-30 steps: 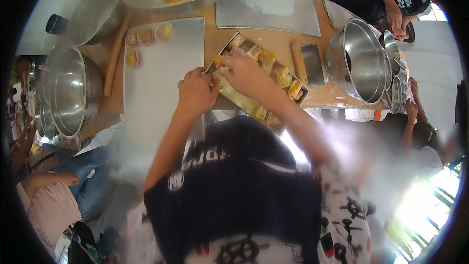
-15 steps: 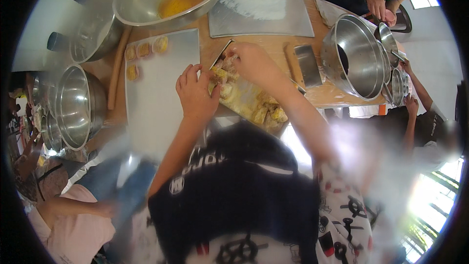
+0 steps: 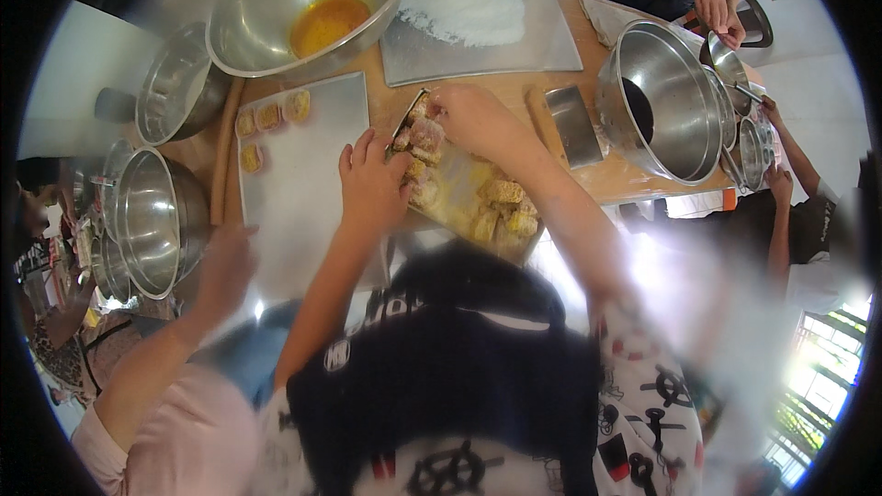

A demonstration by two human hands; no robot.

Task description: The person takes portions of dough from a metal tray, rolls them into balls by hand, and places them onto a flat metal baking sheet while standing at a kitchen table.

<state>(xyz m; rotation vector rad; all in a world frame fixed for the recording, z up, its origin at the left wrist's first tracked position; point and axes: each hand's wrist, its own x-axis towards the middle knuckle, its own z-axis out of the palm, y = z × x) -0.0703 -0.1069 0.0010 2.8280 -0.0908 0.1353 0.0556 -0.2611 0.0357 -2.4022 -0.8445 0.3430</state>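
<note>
A metal tray smeared with yellow lies in front of me. Crumb-coated food pieces, some pinkish, are bunched at its far left, with more coated pieces at its near right end. My right hand reaches over the far end, its fingers curled down among the pieces; what they pinch is hidden. At the tray's left side, my left hand has its fingers spread, with the thumb side against the pieces at the rim. To the left, a flat pale tray carries several yellow-topped pieces.
A large steel bowl with orange liquid and a tray of white powder stand beyond. Steel bowls flank the left, others the right. A steel-bladed scraper lies right. Another person's arm reaches in from lower left.
The other person's arm at the left has risen toward the pale tray. My view has shifted slightly; both my hands stay at the metal tray, with small finger movements.
</note>
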